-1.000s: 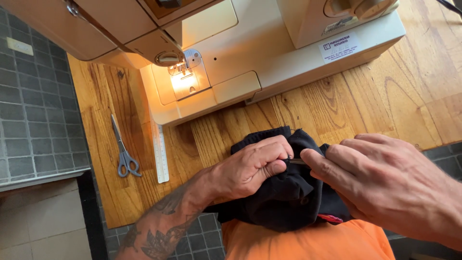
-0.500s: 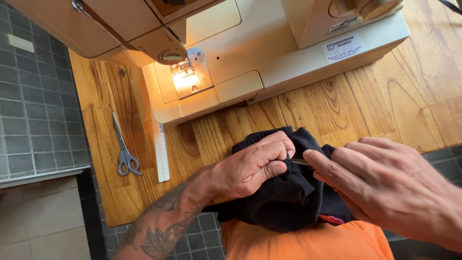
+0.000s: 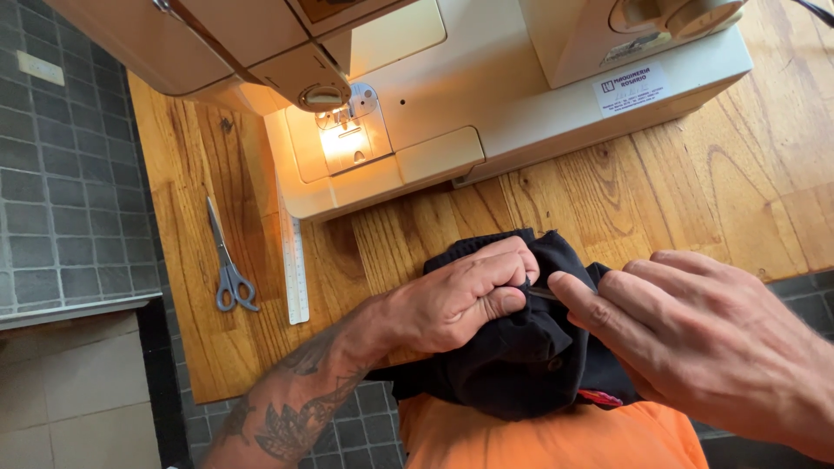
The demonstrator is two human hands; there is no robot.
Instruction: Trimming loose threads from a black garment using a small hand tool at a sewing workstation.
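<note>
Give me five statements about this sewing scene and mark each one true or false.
1. Both hands grip the bunched black fabric. True: the left hand and right hand pinch it together.
2. The grey-handled scissors lie on the tiled floor. False: they lie on the wooden table.
3. The cream sewing machine has its needle lamp lit. True.
4. The pale ruler lies to the right of the machine. False: it lies at its left end, beside the scissors.
5. The fabric sits under the needle. False: it is at the table's near edge.
</note>
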